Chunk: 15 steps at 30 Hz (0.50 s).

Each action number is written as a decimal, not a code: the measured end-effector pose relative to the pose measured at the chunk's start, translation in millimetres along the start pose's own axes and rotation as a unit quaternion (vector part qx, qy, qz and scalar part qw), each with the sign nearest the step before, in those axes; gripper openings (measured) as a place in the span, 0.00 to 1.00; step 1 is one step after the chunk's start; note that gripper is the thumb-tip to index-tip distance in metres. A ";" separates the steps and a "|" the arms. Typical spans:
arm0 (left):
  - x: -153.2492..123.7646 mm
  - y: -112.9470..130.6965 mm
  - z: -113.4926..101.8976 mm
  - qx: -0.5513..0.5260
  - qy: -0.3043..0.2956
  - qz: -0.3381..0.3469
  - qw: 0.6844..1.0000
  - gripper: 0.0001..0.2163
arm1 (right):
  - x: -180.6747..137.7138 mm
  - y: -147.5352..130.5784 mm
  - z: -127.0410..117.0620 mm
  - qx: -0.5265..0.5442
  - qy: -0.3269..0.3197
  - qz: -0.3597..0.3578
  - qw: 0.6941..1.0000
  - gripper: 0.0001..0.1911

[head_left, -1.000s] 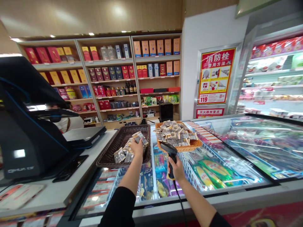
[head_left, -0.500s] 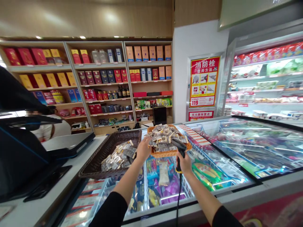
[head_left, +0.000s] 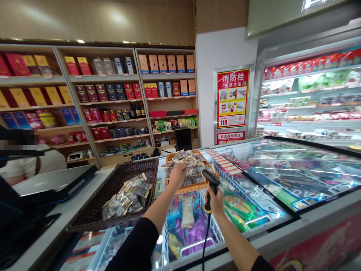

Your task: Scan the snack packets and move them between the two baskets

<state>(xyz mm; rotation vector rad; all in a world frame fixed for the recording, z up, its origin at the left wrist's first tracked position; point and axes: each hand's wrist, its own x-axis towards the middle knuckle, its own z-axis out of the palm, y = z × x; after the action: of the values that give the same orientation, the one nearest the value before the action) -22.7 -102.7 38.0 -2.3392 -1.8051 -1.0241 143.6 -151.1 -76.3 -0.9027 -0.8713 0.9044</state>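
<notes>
My right hand (head_left: 216, 201) is wrapped round the grip of a black barcode scanner (head_left: 211, 177), its head tilted toward the upper left and its cable hanging down. My left hand (head_left: 178, 175) is closed at the near left side of an orange wicker basket (head_left: 194, 187), its fingers curled on a small packet at the pile. Small clear-and-tan packets (head_left: 197, 174) heap up in that basket. To the left, a dark brown wicker basket (head_left: 84, 210) holds a smaller heap of similar packets (head_left: 128, 199). The left fingertips are partly hidden.
Both baskets rest on a glass-topped freezer (head_left: 270, 210) holding bagged goods. At left is a counter (head_left: 70, 199) with a flat grey-topped device (head_left: 56, 178). A person (head_left: 50, 162) stands behind it. Shelves of boxes (head_left: 121, 94) line the back wall; a lit chiller (head_left: 310, 109) is at right.
The view has shifted, moving the scene leftward. My left hand has moved in over the packets, its fingers curling. The scanner has come away from the pile, toward the basket's right front edge.
</notes>
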 end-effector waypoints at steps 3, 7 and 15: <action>-12.2 -23.5 -30.6 -0.122 0.044 -0.076 0.989 0.11 | -9.3 -5.7 5.0 -0.008 -0.017 -0.004 1.000 0.21; -42.0 -72.3 -55.9 -0.241 0.117 -0.199 0.943 0.12 | -34.5 -15.3 27.2 -0.019 -0.089 -0.001 0.996 0.18; -77.1 -108.5 -44.2 -0.433 0.161 -0.273 0.844 0.15 | -90.9 -13.1 74.7 -0.007 -0.191 -0.005 0.982 0.14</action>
<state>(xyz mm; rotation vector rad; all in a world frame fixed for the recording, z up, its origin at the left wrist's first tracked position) -147.4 -149.9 -5.6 -1.6878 -2.1825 -2.5844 47.6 -218.2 -58.6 -0.7464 -1.2109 1.0821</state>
